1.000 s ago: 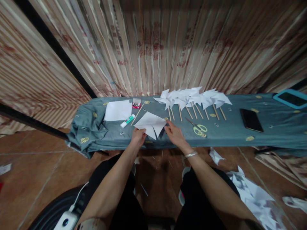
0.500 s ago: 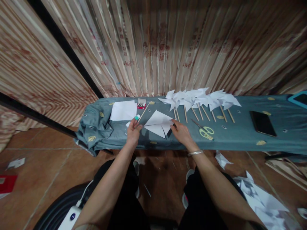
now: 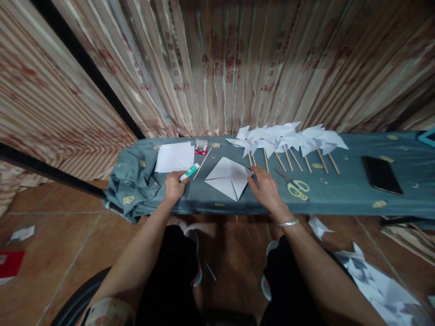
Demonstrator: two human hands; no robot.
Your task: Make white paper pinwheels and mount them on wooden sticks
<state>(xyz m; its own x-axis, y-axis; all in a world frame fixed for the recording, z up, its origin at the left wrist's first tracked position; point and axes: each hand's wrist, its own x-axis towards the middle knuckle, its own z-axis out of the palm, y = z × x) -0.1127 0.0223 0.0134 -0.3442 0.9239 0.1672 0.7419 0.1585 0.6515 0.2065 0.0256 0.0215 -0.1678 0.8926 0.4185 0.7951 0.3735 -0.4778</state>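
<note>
My left hand (image 3: 174, 186) is closed around a glue stick (image 3: 189, 172) with a white and green body, just left of the wooden stick (image 3: 203, 163). A white paper square (image 3: 228, 175) lies flat on the cloth, turned cornerwise, with slits running in from its corners. At its right corner, my right hand (image 3: 267, 189) pinches the paper between thumb and forefinger. Behind the left hand lies a stack of white paper sheets (image 3: 175, 157). A small red box (image 3: 200, 147), its lid up, holds tiny pieces too small to make out.
Several finished white paper pinwheels (image 3: 285, 138) on wooden sticks lie along the bench's back edge. Scissors (image 3: 297, 186) with yellow-green handles and a black phone (image 3: 381, 174) are to the right. A grey-green cloth (image 3: 343, 194) covers the bench; a striped curtain (image 3: 217, 68) hangs behind. Paper pinwheels (image 3: 377, 280) lie low at right.
My left hand has left the paper's left corner, moved left and taken up the glue stick. The paper now lies flat, and my right hand stays at its right corner.
</note>
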